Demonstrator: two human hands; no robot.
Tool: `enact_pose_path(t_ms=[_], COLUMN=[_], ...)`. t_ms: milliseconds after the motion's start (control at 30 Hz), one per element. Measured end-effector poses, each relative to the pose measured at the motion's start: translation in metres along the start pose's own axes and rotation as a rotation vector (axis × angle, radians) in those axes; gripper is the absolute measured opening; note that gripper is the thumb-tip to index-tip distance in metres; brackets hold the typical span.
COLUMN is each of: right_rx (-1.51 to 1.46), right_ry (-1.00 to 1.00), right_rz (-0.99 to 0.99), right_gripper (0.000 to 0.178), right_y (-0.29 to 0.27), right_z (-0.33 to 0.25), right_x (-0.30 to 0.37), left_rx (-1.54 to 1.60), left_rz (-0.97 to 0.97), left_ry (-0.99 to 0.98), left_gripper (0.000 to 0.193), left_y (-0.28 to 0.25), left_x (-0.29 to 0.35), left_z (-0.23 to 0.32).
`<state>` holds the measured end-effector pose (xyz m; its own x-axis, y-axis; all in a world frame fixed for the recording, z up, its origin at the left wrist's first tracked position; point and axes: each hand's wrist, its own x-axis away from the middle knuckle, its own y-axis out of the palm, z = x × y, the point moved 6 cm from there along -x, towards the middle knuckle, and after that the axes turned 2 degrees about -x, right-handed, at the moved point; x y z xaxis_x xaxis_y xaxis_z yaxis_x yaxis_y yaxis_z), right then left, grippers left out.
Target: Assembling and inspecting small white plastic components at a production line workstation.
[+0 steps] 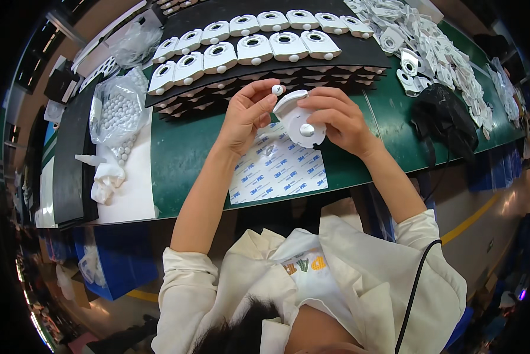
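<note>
Between the thumb and index finger of my left hand [241,121] is a small white ball [277,89] with a dark cross-shaped mark on its face. My right hand [341,121] grips a white plastic housing [287,111], tilted, with a flat round plate side and a pale disc on it. Ball and housing are close together but apart. Below both hands lies a white backing sheet [276,180] with blue print, flat on the green table [185,171]. Beyond the hands, finished-looking white housings [252,48] stand in two rows, each with a ball at its front.
Those rows rest on stacked black foam sheets [359,59]. At left, a clear bag [120,106] holds many white balls, near a crumpled white cloth [107,180]. Loose white parts [448,65] pile up at right, beside a black bag [445,118]. Blue bins [120,251] stand below the table.
</note>
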<state>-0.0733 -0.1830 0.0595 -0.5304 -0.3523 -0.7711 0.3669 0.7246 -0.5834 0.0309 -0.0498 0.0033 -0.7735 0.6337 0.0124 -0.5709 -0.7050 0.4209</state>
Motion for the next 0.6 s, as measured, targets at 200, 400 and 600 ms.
enact_pose_path(t_ms=[200,400,600], right_rx=[-0.069,-0.895,-1.153], right_ry=[0.079,0.536,0.894], right_rz=[0.042,0.355,0.463], right_gripper=[0.025,0.014,0.024], right_y=[0.001,0.017,0.035], right_z=[0.006,0.038,0.051], right_x=[0.005,0.023,0.039], left_rx=[-0.02,-0.15,-0.213], left_rz=[-0.01,0.005,-0.02], left_ry=[0.024,0.047,0.062], left_gripper=[0.029,0.026,0.026], left_y=[0.004,0.005,0.007], left_x=[0.0,0.0,0.0], left_z=[0.001,0.0,-0.001])
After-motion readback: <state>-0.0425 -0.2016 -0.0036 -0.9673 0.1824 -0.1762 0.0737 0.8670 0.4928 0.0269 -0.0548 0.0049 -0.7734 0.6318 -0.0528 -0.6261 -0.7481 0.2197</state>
